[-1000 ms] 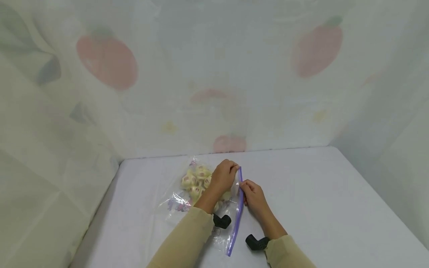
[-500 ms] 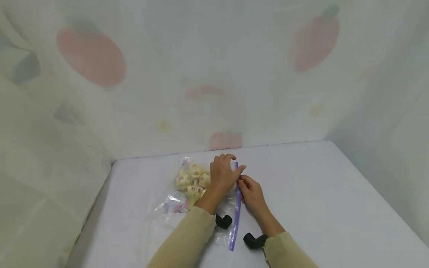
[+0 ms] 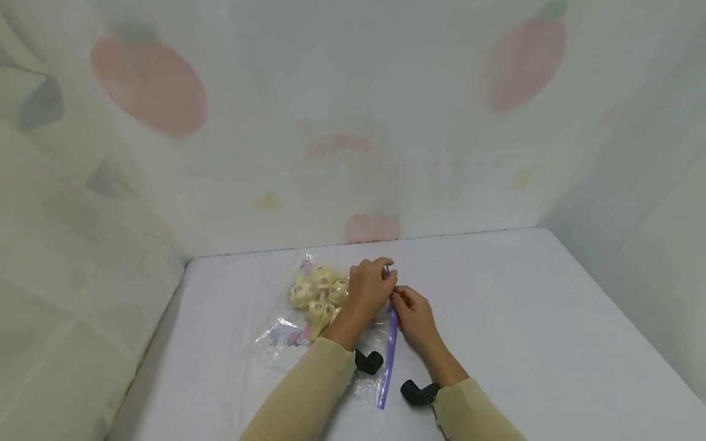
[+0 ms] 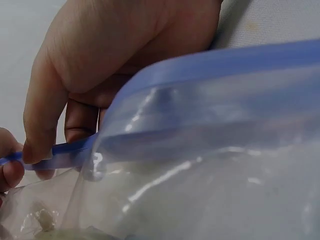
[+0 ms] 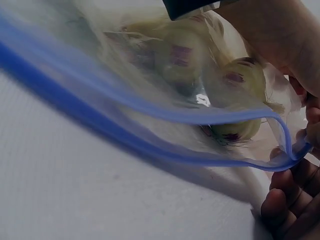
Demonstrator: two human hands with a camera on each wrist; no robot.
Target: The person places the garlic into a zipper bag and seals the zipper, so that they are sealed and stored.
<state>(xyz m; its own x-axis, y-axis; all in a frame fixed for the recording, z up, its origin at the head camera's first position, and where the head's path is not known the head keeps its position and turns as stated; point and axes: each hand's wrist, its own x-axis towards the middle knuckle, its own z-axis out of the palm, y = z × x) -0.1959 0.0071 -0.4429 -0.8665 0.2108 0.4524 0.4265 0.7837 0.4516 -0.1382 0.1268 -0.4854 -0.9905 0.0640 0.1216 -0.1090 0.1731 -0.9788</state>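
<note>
A clear zip bag (image 3: 287, 334) with a purple-blue zip strip (image 3: 388, 361) lies on the white table. Inside it are several pale garlic bulbs (image 3: 318, 311) with purple marks. My left hand (image 3: 371, 286) reaches across the bag and pinches the strip near its far end. Just nearer, my right hand (image 3: 415, 313) pinches the same strip between thumb and fingers. In the left wrist view, the right hand's thumb (image 4: 42, 115) presses on the strip beside the left fingertips (image 4: 10, 155). Away from the hands, the bag's mouth (image 5: 150, 130) gapes in the right wrist view.
Black wrist mounts (image 3: 368, 362) sit at both cuffs, the left one over the bag. The white table (image 3: 524, 343) stretches to the right. Pale fabric walls (image 3: 276, 122) with faded fruit prints stand behind and at the sides.
My left hand lifted with thumb and fingers spread half a second ago, then came back to pinch the strip. My right hand kept its pinch. The head view shifted slightly.
</note>
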